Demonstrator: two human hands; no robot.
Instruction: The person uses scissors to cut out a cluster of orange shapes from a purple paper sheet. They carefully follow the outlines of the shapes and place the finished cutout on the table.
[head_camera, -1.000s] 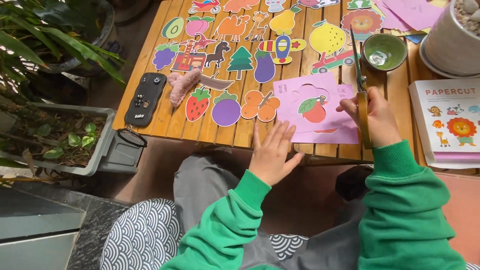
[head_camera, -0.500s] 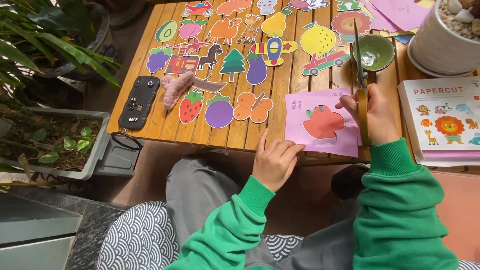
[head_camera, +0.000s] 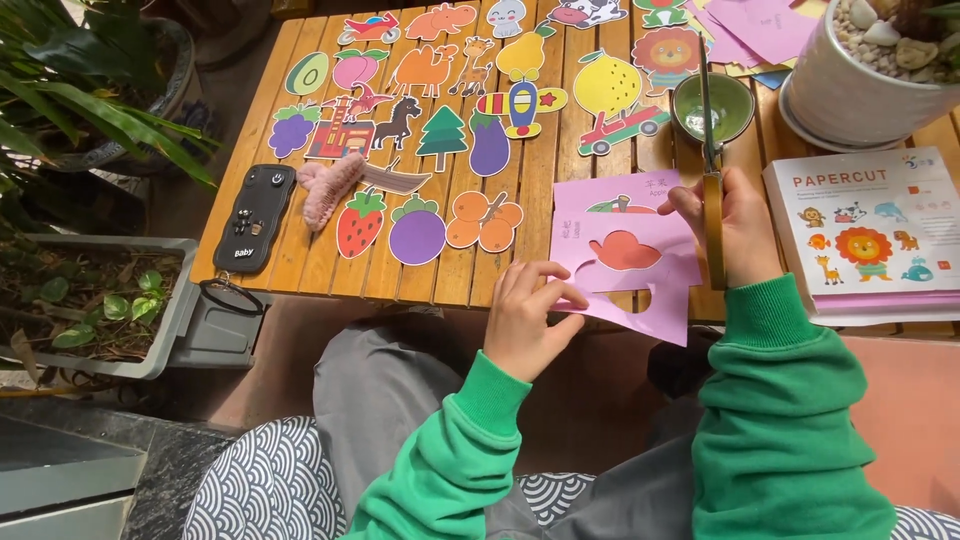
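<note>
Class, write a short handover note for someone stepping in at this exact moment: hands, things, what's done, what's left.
Left hand: fingers pinch the lower left edge of the pink sheet.
Right hand: grips the scissors, blades pointing away over the wooden table.
Done: a shape is already cut from the sheet's lower edge; finished cutouts lie spread on the table.
Left: the orange picture is still uncut.
</note>
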